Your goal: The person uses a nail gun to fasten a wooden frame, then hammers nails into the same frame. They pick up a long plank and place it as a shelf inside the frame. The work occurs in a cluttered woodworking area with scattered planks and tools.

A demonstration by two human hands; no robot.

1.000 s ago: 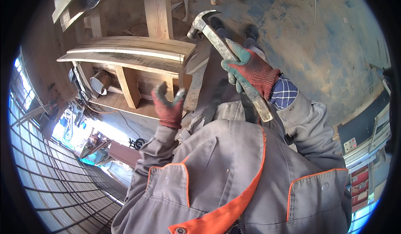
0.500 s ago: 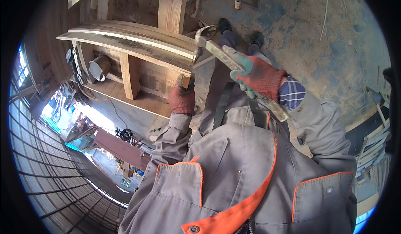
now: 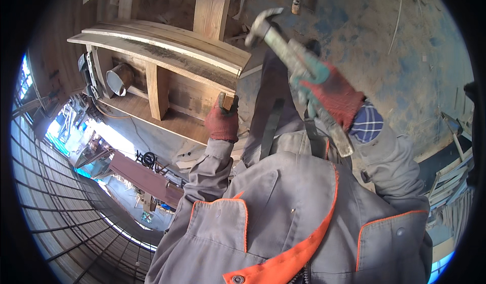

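Note:
In a red and green work glove, my right hand [image 3: 334, 94] is wrapped round the handle of a claw hammer [image 3: 283, 51]. The hammer is raised off the wood, its metal head slightly blurred by motion. My left hand [image 3: 221, 123], gloved the same way, grips a short wooden piece [image 3: 228, 103] at the near right end of a wooden frame [image 3: 187, 101]. Its thumb and fingers lie on either side of the piece. Long boards [image 3: 162, 48] rest along the top of the frame, their ends just beyond my left hand.
A metal pot-like container [image 3: 120, 79] lies tilted inside the frame, left of an upright divider [image 3: 156, 92]. Another plank [image 3: 212, 8] stretches away behind it. A wooden-handled tool [image 3: 296, 3] lies on the stained floor. Stacked strips [image 3: 453, 177] are at the right, wire mesh [image 3: 55, 213] at the left.
The hammer in my right hand has swung up and right, away from the board ends. My left hand stays at the frame's end.

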